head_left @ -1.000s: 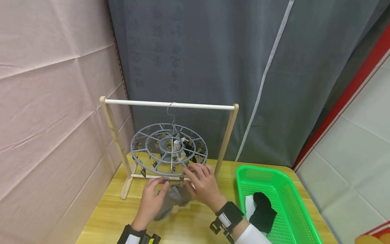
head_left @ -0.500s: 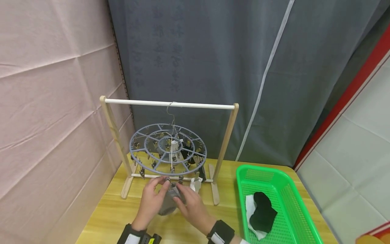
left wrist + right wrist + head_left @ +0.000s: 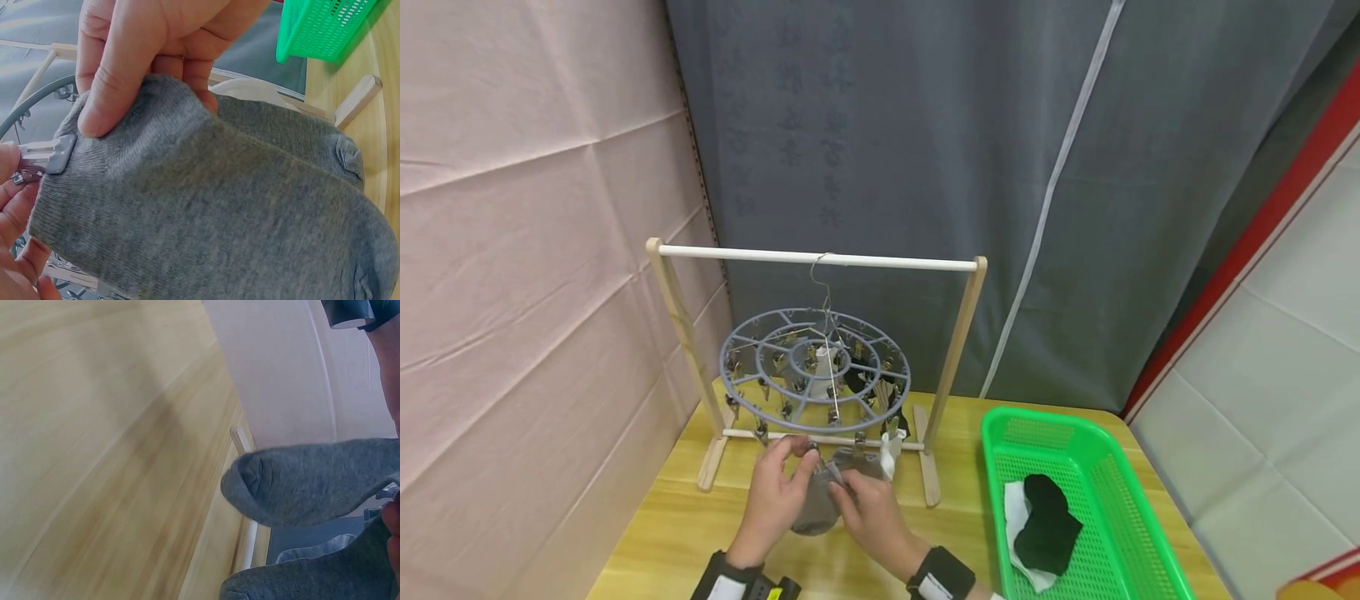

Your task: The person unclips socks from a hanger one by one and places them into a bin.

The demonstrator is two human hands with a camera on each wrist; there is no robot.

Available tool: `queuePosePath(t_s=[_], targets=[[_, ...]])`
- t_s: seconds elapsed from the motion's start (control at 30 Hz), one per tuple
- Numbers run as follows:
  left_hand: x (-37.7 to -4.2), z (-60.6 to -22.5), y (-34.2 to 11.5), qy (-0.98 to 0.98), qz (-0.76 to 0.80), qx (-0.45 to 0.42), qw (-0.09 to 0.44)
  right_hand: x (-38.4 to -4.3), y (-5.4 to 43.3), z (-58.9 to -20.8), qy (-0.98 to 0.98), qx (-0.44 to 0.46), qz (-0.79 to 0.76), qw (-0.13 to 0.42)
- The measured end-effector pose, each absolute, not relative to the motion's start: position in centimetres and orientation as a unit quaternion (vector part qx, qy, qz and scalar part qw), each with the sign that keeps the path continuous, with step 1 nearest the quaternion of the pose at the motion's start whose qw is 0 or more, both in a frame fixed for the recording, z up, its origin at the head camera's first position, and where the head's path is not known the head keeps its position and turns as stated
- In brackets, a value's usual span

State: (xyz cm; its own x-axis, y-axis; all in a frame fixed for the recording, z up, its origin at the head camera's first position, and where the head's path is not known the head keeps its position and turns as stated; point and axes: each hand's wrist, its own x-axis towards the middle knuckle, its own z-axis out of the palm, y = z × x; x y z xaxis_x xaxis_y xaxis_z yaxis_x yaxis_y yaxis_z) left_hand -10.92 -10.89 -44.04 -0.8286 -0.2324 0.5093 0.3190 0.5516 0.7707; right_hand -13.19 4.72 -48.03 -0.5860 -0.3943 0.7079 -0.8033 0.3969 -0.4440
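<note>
Left hand: the person's left hand (image 3: 778,492) is in a tight pinch on a metal clip (image 3: 55,155), thumb on one side, fingertips on the other
Right hand: right hand (image 3: 876,512) has its thumb and fingers pinched on the gray sock (image 3: 206,206), right up near the cuff
Gray sock: in the air between the two hands, just below the front edge of the round hanger, foot end dangling, the clip's flat end lying over the ribbed cuff; can't really tell how firmly it bites
Second gray sock (image 3: 287,134): just behind the first one, partly covered by it
Round hanger (image 3: 808,428): gray-blue rings with loads of little clips, hooked over the white top bar (image 3: 895,263) of a wooden rack (image 3: 958,342)
White item (image 3: 891,454): hanging at the hanger's front right, near the right hand
Green basket (image 3: 1101,533): on the table (image 3: 655,550) to the right of the rack, with black fabric (image 3: 1047,533) lying partly over white fabric (image 3: 1018,517)
Backdrop: gray curtain (image 3: 887,150) behind everything
</note>
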Motion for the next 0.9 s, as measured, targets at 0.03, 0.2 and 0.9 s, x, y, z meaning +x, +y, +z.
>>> queuePosePath(t_s=[0.03,0.2,0.9], targets=[[-10.9,-44.0,-10.9,-0.831,-0.472,-0.024,0.294,-13.1,4.7,-48.0,-0.795,0.376,0.404,0.252],[-10.8,-44.2,-10.8,-0.829,-0.471,-0.011,0.302,-12.9,4.6,-48.2,-0.798,0.370,0.409,0.242],[-10.9,-45.1,-10.6,-0.833,-0.449,-0.023,0.323,-12.3,10.9,-45.6,-0.804,0.421,0.383,0.171]])
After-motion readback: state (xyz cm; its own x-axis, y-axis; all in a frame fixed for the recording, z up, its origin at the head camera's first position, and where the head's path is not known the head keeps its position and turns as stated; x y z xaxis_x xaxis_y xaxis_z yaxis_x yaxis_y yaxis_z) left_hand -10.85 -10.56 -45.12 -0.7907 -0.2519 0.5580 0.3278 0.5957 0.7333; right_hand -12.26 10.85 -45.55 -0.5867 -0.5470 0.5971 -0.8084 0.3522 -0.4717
